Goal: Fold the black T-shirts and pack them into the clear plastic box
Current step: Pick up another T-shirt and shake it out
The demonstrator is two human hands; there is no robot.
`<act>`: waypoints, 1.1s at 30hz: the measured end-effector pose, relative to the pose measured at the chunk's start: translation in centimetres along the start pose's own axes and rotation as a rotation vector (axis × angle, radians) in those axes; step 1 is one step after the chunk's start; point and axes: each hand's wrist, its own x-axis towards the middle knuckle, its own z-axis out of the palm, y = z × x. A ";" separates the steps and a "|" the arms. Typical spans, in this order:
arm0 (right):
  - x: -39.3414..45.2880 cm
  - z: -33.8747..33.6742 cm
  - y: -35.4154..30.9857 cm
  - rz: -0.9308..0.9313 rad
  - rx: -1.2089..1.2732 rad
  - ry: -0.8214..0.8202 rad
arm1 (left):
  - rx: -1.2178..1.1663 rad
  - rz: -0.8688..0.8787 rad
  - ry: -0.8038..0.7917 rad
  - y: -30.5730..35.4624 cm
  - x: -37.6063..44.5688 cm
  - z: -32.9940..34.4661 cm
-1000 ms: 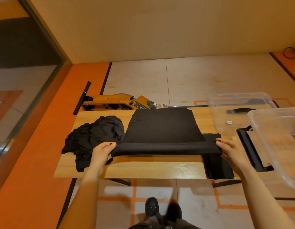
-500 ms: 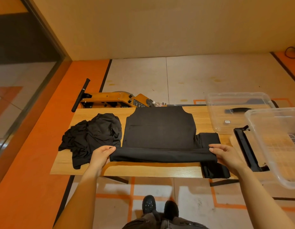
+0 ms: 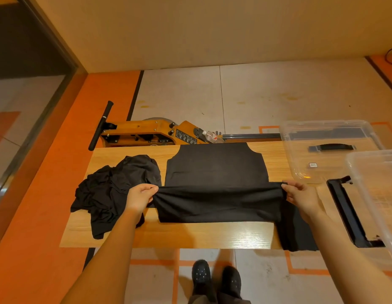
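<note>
A black T-shirt [image 3: 216, 165] lies flat in the middle of the wooden table [image 3: 190, 234], its sides folded in. My left hand [image 3: 140, 195] and my right hand [image 3: 300, 195] pinch its near edge at the two corners and hold it lifted and stretched above the table. A sleeve part [image 3: 297, 233] hangs off the table's front under my right arm. A crumpled pile of black T-shirts [image 3: 116, 189] sits at the table's left. The clear plastic box [image 3: 379, 194] stands at the far right, cut by the frame edge.
A clear lid [image 3: 322, 150] with a black handle lies at the back right. A black latch frame [image 3: 348, 212] lies beside the box. Behind the table stands a yellow machine [image 3: 151, 133] with a black bar. My shoes [image 3: 217, 279] show on the floor below.
Both hands have lifted the shirt's near edge off the table and raised it, so the fabric between them now hangs as a wider band.
</note>
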 end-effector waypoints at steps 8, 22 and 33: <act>5.1 2.8 -3.2 -0.045 -0.050 0.085 | 0.138 0.099 0.039 4.1 6.2 2.1; 11.4 7.1 -6.0 -0.072 -0.056 0.149 | 0.076 -0.076 0.104 7.7 14.6 6.0; 5.8 7.4 -1.5 -0.153 -0.341 0.333 | 0.183 -0.063 0.147 1.1 8.5 6.6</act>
